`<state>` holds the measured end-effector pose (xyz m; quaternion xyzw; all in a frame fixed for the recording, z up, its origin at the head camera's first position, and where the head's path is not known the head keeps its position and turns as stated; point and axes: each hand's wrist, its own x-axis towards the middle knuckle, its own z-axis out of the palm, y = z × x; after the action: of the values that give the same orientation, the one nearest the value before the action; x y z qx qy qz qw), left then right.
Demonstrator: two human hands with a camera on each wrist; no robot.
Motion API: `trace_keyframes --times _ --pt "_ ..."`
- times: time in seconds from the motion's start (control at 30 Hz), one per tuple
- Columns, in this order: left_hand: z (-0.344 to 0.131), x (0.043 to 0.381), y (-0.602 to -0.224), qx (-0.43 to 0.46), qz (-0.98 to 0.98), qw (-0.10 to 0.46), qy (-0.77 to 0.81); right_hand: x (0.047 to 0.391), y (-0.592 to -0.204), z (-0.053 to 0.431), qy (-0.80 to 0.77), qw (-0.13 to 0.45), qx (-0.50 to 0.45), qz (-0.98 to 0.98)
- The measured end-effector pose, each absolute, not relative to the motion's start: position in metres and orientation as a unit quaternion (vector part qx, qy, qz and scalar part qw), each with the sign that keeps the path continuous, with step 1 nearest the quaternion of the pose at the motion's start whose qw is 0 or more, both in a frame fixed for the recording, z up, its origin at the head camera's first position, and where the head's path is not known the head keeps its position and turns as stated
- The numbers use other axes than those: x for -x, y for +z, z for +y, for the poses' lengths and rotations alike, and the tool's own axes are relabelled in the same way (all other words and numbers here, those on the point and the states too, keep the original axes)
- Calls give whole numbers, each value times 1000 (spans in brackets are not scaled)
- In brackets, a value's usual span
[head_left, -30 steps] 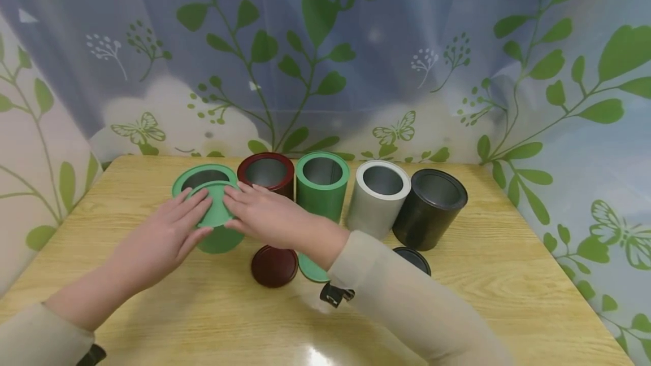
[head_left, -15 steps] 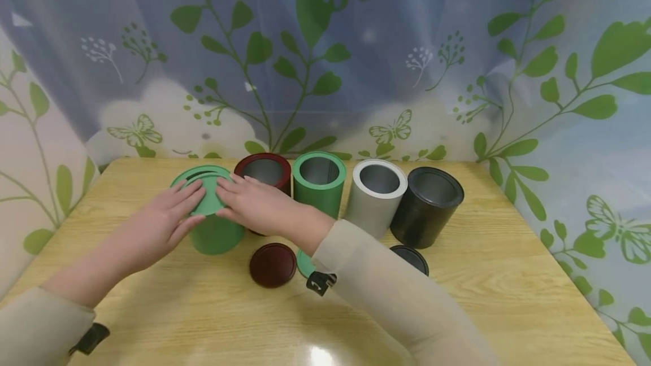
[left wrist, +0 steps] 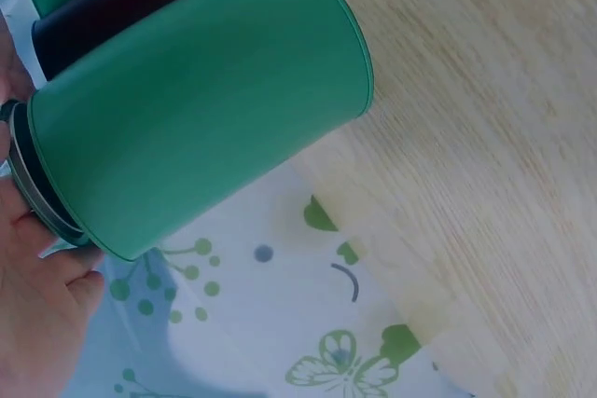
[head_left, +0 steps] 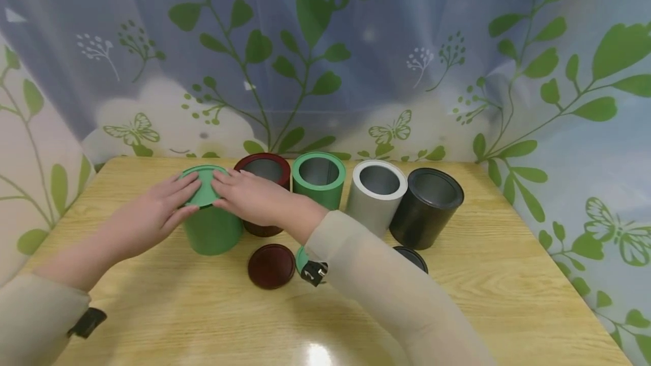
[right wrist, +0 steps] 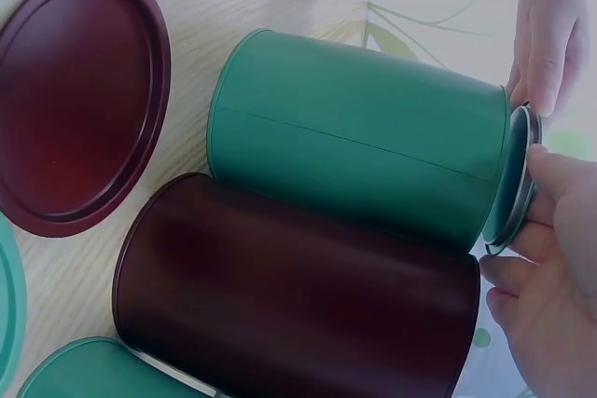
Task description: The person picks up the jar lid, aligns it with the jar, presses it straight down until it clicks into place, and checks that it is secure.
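A green lid (head_left: 205, 186) covers the mouth of the leftmost green can (head_left: 212, 231). In the right wrist view the lid (right wrist: 520, 179) is slightly tilted, with a gap between it and the can's rim. My left hand (head_left: 165, 205) holds the lid's left side, fingertips on its top. Opposite it, my right hand (head_left: 254, 196) holds the right side, thumb and fingers at the edge in the right wrist view. The can stands upright beside a dark red can (right wrist: 298, 286).
Further right stand an open green can (head_left: 319, 188), a white can (head_left: 373, 205) and a black can (head_left: 424, 213). In front lie a dark red lid (head_left: 272, 266), a partly hidden green lid (head_left: 301, 257) and a black lid (head_left: 413, 257) on the wooden table (head_left: 213, 321).
The green lid has moved back and left with both hands, from leaning over the near rim to covering the can's mouth. The other cans and lids stay put.
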<state>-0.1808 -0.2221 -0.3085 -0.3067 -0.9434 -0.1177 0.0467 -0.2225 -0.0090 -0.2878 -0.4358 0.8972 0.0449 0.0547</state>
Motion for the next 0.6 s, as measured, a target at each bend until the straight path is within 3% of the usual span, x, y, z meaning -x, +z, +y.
trace_keyframes --times 0.6 --pt "-230 190 -305 313 -944 5 -110 230 -286 -18 53 105 418 901"
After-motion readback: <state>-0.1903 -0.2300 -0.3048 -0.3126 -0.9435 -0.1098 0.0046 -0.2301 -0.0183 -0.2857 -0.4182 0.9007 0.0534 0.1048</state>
